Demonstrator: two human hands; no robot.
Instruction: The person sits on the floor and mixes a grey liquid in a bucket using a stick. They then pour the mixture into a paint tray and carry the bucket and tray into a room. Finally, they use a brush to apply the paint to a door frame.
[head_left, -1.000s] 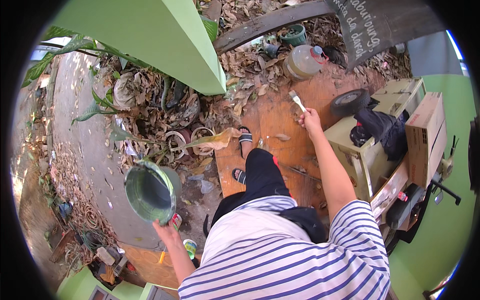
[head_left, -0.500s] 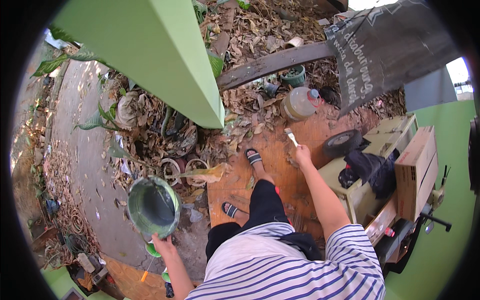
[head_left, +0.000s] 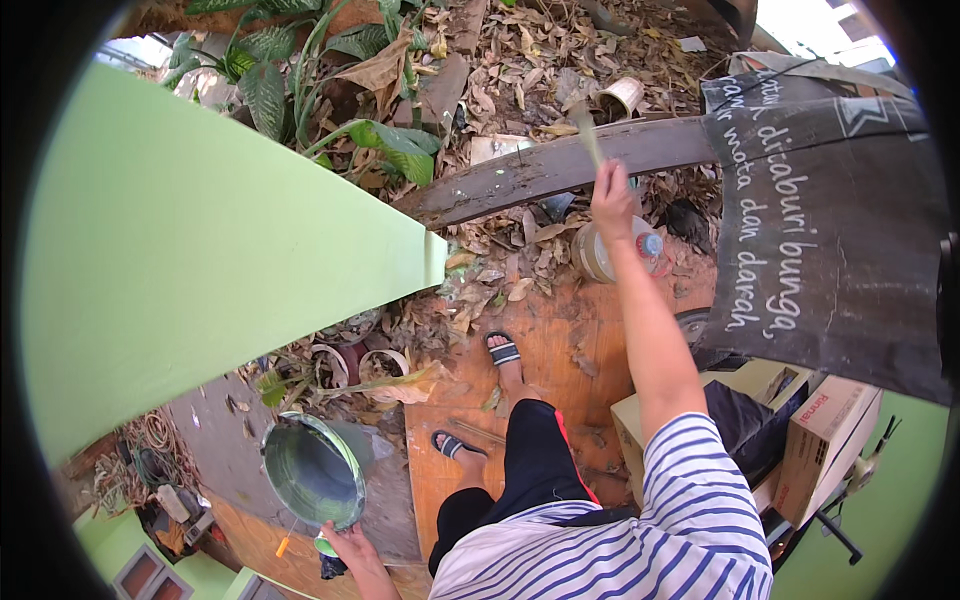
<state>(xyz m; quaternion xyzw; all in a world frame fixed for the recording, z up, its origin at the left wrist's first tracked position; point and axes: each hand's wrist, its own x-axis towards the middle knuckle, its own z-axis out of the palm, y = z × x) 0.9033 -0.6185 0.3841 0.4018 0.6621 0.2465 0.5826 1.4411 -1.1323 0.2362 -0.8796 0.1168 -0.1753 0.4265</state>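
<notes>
1. Fingers (head_left: 604,178) of the right hand (head_left: 613,205) curl all the way round one brush (head_left: 594,147). It sticks out past them, its long side pointing up and a bit left. Its tip is blurry.
2. Left hand (head_left: 350,545) holds the near rim of one bucket (head_left: 318,472), low and left, well apart from the brush.
3. Two sandals (head_left: 504,350) are on two feet.
4. One big bottle (head_left: 596,255) is beside the right wrist.
5. One dark beam (head_left: 500,183) is behind the brush; I can't tell if they touch.
</notes>
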